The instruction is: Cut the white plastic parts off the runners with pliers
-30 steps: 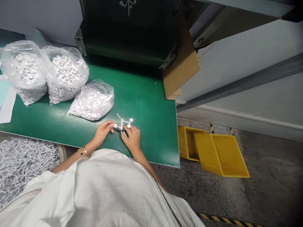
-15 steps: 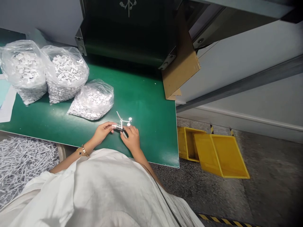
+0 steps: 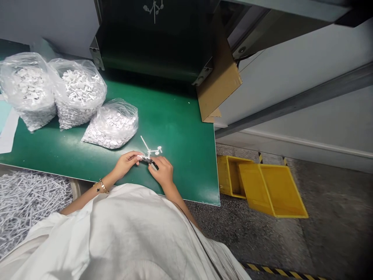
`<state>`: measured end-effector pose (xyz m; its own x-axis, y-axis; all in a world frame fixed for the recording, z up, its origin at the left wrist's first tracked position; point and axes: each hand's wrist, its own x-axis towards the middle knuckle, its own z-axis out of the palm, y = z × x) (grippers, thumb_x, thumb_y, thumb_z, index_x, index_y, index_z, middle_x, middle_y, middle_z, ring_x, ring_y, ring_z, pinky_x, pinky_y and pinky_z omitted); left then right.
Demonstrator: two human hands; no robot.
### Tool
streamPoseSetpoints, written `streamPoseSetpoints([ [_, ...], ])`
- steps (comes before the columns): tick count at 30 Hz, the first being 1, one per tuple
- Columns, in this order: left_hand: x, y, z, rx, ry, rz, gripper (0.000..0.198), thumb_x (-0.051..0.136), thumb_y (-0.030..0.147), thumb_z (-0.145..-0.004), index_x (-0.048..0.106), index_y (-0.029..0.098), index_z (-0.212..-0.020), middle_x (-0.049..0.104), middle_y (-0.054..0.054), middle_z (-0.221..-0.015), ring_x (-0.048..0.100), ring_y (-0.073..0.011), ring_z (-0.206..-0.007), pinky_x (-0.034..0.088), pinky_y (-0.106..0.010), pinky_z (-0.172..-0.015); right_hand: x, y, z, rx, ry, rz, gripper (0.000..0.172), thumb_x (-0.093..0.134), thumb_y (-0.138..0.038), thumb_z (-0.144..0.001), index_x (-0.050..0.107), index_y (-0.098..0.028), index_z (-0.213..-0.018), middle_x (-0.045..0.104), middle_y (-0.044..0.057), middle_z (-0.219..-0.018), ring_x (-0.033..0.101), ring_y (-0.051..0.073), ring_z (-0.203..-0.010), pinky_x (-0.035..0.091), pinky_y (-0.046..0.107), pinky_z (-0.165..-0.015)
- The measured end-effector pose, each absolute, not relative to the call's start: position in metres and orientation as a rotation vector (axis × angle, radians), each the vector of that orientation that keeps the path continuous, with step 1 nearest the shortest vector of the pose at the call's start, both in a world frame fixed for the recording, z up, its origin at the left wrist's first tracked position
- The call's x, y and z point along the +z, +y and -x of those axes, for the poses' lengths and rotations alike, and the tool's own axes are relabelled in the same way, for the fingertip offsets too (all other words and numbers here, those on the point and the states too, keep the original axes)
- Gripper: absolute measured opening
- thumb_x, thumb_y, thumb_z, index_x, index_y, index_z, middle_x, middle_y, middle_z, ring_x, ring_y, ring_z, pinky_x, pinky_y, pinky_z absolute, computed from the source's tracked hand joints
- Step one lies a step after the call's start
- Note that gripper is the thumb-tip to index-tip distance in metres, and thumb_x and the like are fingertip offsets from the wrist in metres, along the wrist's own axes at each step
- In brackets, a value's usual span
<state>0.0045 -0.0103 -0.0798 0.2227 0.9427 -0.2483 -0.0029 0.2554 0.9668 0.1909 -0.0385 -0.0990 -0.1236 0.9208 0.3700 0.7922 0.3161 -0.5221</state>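
Note:
Over the green table [image 3: 186, 163], my left hand [image 3: 125, 163] pinches one end of a white plastic sprue [image 3: 149, 151]. Its thin stem and small round discs stick out beyond my fingers. My right hand [image 3: 163, 171] is wrapped round a small pair of dark-handled nippers [image 3: 154, 165], whose jaws lie at the sprue close to my left fingertips. Whether the jaws are closed on the plastic is too small to tell. Just behind my hands leans a clear bag of small white discs [image 3: 112, 126].
Two larger clear bags, a bag of white discs [image 3: 30, 89] and a bag of white pegs [image 3: 80, 91], stand at the left. A conveyor belt [image 3: 154, 46] carries another sprue at the back. Beside it is a cardboard sheet [image 3: 218, 85]. Yellow crates [image 3: 272, 190] stand on the floor; sprue scraps [image 3: 32, 206] fill a container.
The sprue has tilted slightly in my hands, its long stem leaning further left. On the belt, the other sprue has come a little nearer. Both hands keep their hold.

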Motion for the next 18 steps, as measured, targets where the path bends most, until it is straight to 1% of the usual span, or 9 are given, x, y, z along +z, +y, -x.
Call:
streamPoseSetpoints([
  [4,-0.0813,-0.0105,-0.0042,0.865,1.144,-1.096,0.028,0.067,0.036,-0.075,0.071,0.017,-0.095,0.066,-0.002,-0.076,0.056,-0.0116,-0.063,0.047,-0.024,-0.068,-0.0968,-0.0401,-0.1902,0.246,-1.932,1.525,0.016,0.055,-0.023,-0.080,0.069,-0.023,-0.087,0.065,0.001,-0.076,0.058,0.016,-0.071,0.045,0.026,-0.069],
  [7,-0.0817,-0.0107,-0.0037,0.868,1.153,-1.090,0.029,0.067,0.037,-0.075,0.071,0.017,-0.095,0.065,-0.001,-0.071,0.056,-0.0122,-0.063,0.046,-0.024,-0.068,-0.0949,-0.0399,-0.1902,0.250,-1.894,1.519,0.015,0.054,-0.023,-0.080,0.068,-0.022,-0.085,0.064,0.002,-0.075,0.058,0.015,-0.070,0.045,0.026,-0.068],
  [14,-0.0803,-0.0114,-0.0038,0.893,1.162,-1.070,0.030,0.068,0.039,-0.074,0.071,0.017,-0.095,0.064,0.000,-0.068,0.055,-0.0126,-0.063,0.046,-0.025,-0.067,-0.0931,-0.0398,-0.1894,0.243,-1.941,1.532,0.016,0.053,-0.023,-0.081,0.067,-0.022,-0.089,0.063,0.004,-0.080,0.057,0.018,-0.077,0.044,0.030,-0.074],
  [18,-0.0796,-0.0112,-0.0039,0.890,1.163,-1.060,0.031,0.068,0.038,-0.073,0.071,0.017,-0.095,0.062,0.000,-0.064,0.055,-0.0128,-0.063,0.045,-0.024,-0.067,-0.0932,-0.0394,-0.1891,0.226,-1.968,1.521,0.017,0.054,-0.024,-0.081,0.067,-0.022,-0.092,0.063,0.004,-0.082,0.056,0.018,-0.079,0.043,0.030,-0.075],
])
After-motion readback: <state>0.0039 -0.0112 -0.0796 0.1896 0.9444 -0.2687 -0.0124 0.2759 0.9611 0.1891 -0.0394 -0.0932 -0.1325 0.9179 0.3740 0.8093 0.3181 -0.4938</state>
